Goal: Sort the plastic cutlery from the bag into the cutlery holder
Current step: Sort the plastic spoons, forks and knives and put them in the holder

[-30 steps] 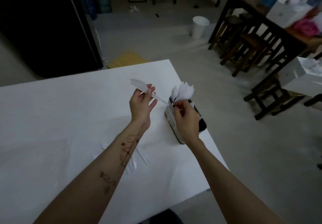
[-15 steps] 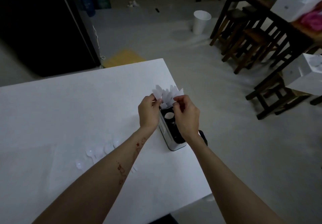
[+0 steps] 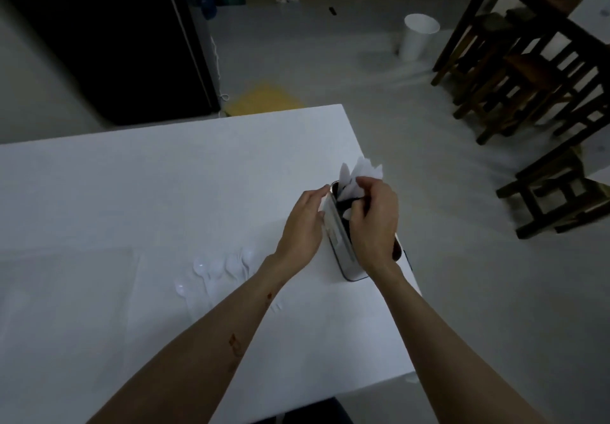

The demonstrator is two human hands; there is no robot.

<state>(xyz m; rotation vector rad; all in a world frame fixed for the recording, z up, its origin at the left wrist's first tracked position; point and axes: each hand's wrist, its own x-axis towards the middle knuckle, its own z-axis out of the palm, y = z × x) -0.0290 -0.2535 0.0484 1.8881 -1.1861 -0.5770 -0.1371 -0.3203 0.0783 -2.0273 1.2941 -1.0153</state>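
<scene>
1. White plastic spoons [image 3: 220, 270] lie loose on the tabletop [image 3: 132, 199], left of the person's forearms, bowls up and fanned close together; a fork [image 3: 275, 306] seems to lie just near of them, though it is faint in the dim light.
2. No bag can be made out anywhere on the tabletop.
3. Right of the spoons, the left hand [image 3: 302, 222] rests flat against the left wall of the cutlery holder [image 3: 340, 242], fingers nearly straight and gripping nothing, as if steadying it.
4. That holder stands at the tabletop's right edge, a pale oblong caddy with dark compartments; white cutlery [image 3: 361, 172] stands upright in its far compartment.
5. Over the holder's mouth, the right hand [image 3: 374, 215] has its fingers curled down among those standing pieces; whether it pinches one or only tidies them I cannot tell.
6. By my judgement the step in hand is seating a piece in the far compartment; next, one hand would need to reach left for a loose spoon and drop it into a separate compartment.
7. Something like a label shows on the holder's left wall, but nothing on it is legible.
</scene>
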